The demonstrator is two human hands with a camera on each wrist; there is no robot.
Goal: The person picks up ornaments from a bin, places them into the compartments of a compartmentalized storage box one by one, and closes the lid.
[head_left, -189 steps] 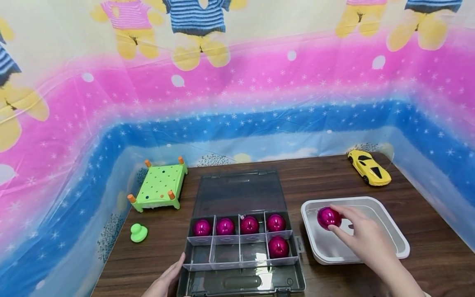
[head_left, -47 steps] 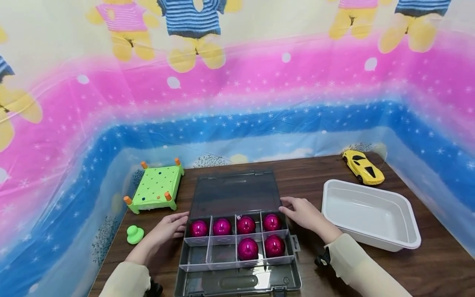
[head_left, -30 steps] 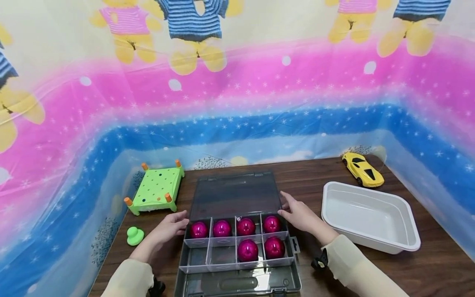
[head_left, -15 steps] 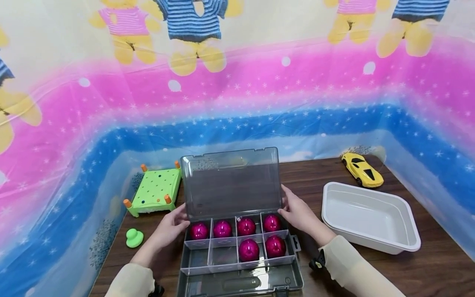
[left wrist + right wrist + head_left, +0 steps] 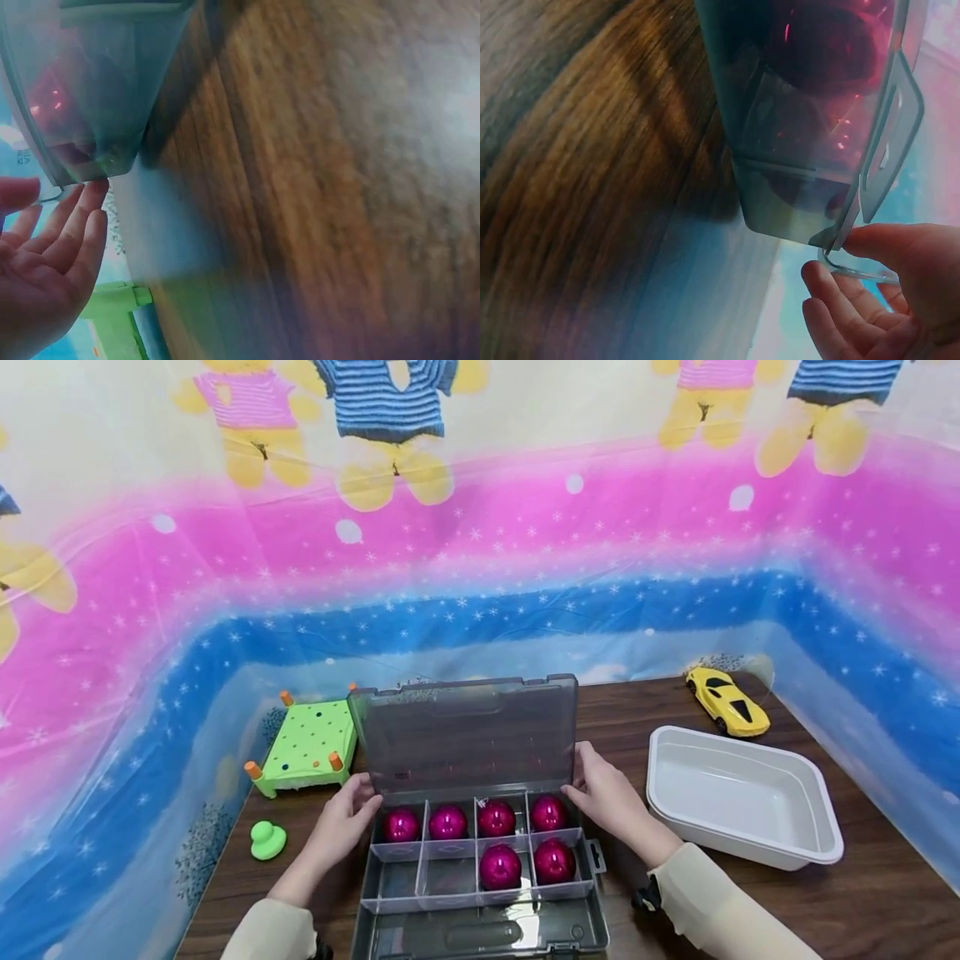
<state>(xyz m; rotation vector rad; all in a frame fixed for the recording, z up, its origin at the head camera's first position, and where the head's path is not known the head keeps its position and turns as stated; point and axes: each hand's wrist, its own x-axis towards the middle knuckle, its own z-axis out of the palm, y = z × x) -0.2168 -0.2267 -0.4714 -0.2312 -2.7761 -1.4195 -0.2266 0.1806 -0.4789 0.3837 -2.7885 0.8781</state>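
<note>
A grey see-through compartment box (image 5: 427, 935) stands with its hinged lid (image 5: 465, 735) raised nearly upright at the far side. Shiny magenta balls (image 5: 500, 867) fill the far row of compartments and the two right-hand ones of the near row; the two left ones are bare. My left hand (image 5: 341, 822) holds the lid's lower left corner, thumb near the hinge, fingers (image 5: 75, 232) at the lid's edge. At the opposite corner my right hand (image 5: 611, 797) grips the lid, its thumb (image 5: 881, 244) against the box's corner, its fingers partly hidden behind the lid.
A white plastic tub (image 5: 742, 793) with nothing in it stands right of the box. Behind it sits a yellow toy car (image 5: 726, 702). To the left are a green toy bed (image 5: 307, 743) with orange posts and a small green duck-like toy (image 5: 267, 841). A patterned cloth encloses the wooden table (image 5: 622, 702).
The ball once in my right hand is in the box's near row. The white tub sits turned, farther right. Both hands have moved to the lid, which has swung up from lying flat.
</note>
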